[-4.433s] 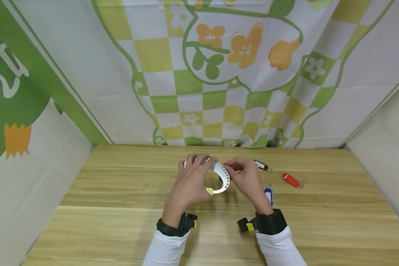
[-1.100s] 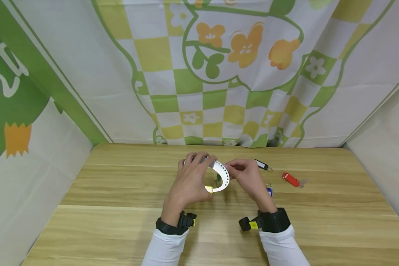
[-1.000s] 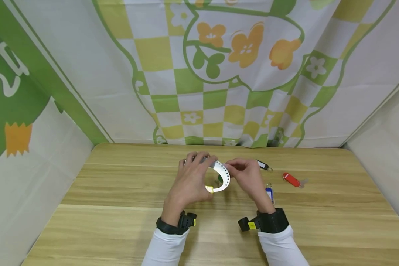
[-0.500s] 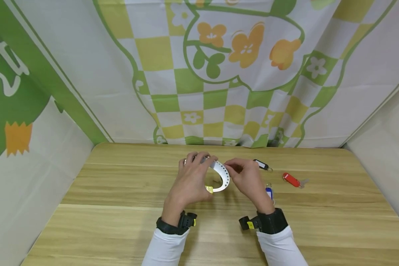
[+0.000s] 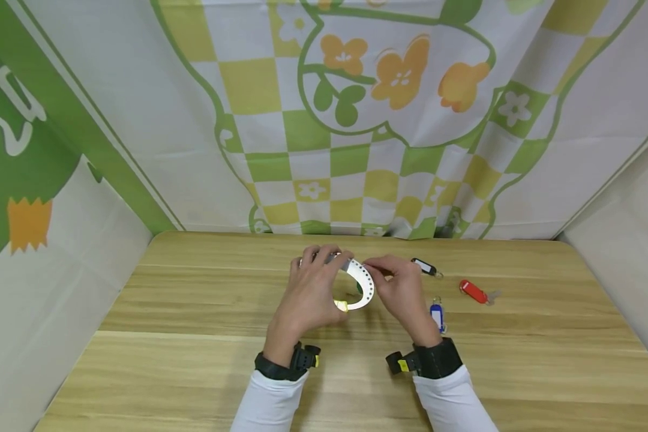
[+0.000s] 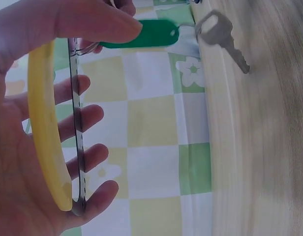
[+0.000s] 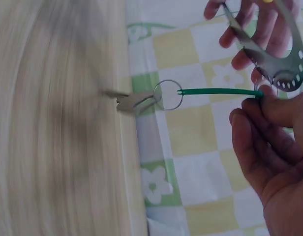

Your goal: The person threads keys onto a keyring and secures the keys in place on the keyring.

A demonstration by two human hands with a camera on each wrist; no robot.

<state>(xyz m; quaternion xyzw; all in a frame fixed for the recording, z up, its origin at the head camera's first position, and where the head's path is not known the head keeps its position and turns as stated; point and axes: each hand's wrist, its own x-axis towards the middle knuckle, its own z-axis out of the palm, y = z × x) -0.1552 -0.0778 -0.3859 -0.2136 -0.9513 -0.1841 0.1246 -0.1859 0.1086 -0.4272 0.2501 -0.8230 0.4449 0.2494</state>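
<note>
My left hand (image 5: 305, 294) grips a curved metal key holder, a plate (image 5: 366, 281) with a row of small holes along its edge. In the left wrist view its yellow handle (image 6: 45, 128) lies along the palm, and the fingers reach past the plate. At the plate's right side, my right hand (image 5: 402, 291) pinches a wire ring end of a green key tag (image 7: 218, 91), close to the holes. Whether that ring passes through a hole cannot be told. From the tag's other end a silver key (image 6: 218, 32) hangs on a split ring (image 7: 167, 94).
Right of the hands, a black key tag (image 5: 424, 267), a red key tag with key (image 5: 473, 292) and a blue key tag (image 5: 437, 317) lie on the wooden table (image 5: 194, 360). A patterned curtain (image 5: 345, 162) hangs behind the table's far edge.
The left hand and key holder have barely moved. My right hand has shifted slightly, staying at the plate's edge, and more of the blue key tag shows beside the right wrist than a second ago.
</note>
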